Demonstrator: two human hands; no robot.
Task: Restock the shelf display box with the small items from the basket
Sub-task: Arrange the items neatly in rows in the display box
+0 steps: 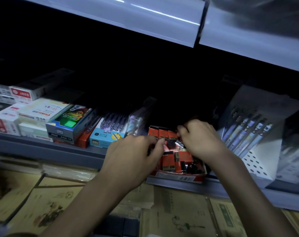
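Observation:
A red display box (179, 177) stands at the shelf's front edge, filled with several small red and black 2B erasers (169, 164). A neat row of erasers (162, 133) lines its back. My left hand (133, 154) reaches into the box's left side, fingers curled onto the erasers. My right hand (200, 139) is over the box's back right, fingertips pinching a wrapped eraser (178, 143). What my left fingers hold is hidden. No basket is in view.
Pen and refill boxes (68, 124) fill the shelf to the left. A grey stand of pens (247, 132) leans at the right. The upper shelf edge (145, 19) hangs overhead. Stacked paper pads (179, 216) lie on the shelf below.

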